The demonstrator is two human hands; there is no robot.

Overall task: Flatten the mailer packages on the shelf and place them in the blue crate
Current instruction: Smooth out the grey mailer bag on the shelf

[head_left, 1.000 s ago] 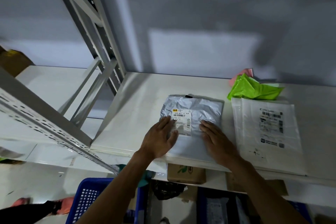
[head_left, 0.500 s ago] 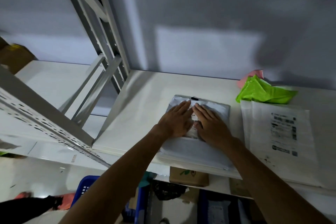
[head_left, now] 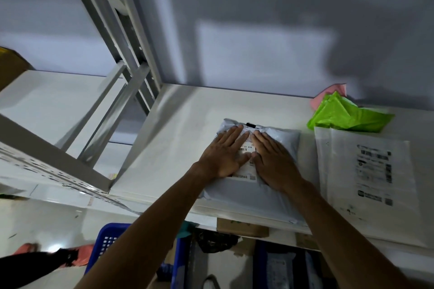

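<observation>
A white, smooth metal shelf board [head_left: 178, 148] carries a grey rectangular plastic mailer package [head_left: 280, 142] with a white printed label, lying flat at its middle and reaching close to the near edge. Just right of it, with a narrow strip of bare board between, lies a larger flat white plastic mailer [head_left: 366, 171] with dark printed labels. At that mailer's far edge sits a crumpled bright green plastic bag [head_left: 345, 116], with a pink soft item [head_left: 328, 94] behind it against the wall.
</observation>
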